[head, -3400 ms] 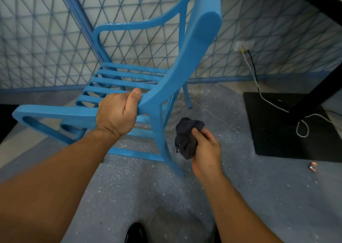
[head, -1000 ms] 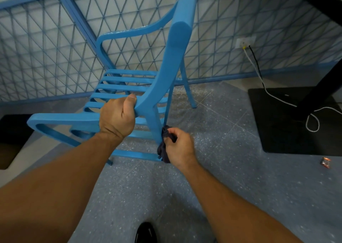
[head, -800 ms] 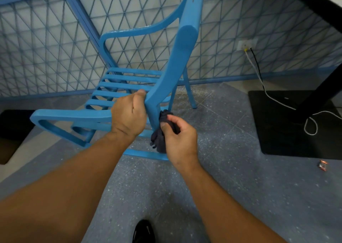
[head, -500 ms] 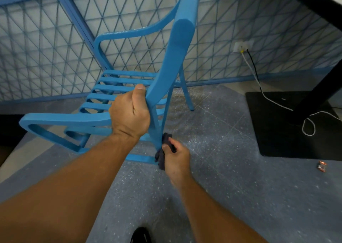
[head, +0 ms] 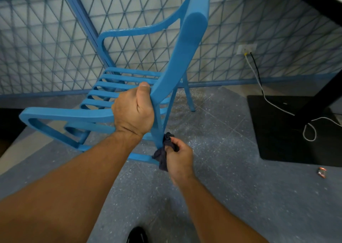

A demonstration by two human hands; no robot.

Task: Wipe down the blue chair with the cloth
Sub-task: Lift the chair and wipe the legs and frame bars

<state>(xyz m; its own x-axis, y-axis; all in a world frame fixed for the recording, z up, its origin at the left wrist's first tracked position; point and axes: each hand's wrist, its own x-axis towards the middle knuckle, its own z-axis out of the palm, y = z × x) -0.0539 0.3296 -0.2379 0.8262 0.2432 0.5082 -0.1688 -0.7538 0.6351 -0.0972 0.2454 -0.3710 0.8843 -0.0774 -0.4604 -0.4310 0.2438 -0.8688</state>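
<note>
Left hand [head: 133, 111] gripped the stiff, likely lightweight blue plastic chair [head: 185, 48] by its frame; right hand [head: 180, 157], five o'clock, pinched limp dark cloth [head: 162, 161].

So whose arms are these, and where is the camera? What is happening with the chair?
There is no machine here. These are a person's own bare arms, filmed by a wide-angle camera worn on the head, looking forward and down. The left hand grips the frame of the blue chair, which looks tilted. The right hand pinches a dark cloth against a lower strut of the chair. On the speckled grey floor are a black base plate, a white cable and a small wrapper. A dark shoe shows at the bottom edge.
</note>
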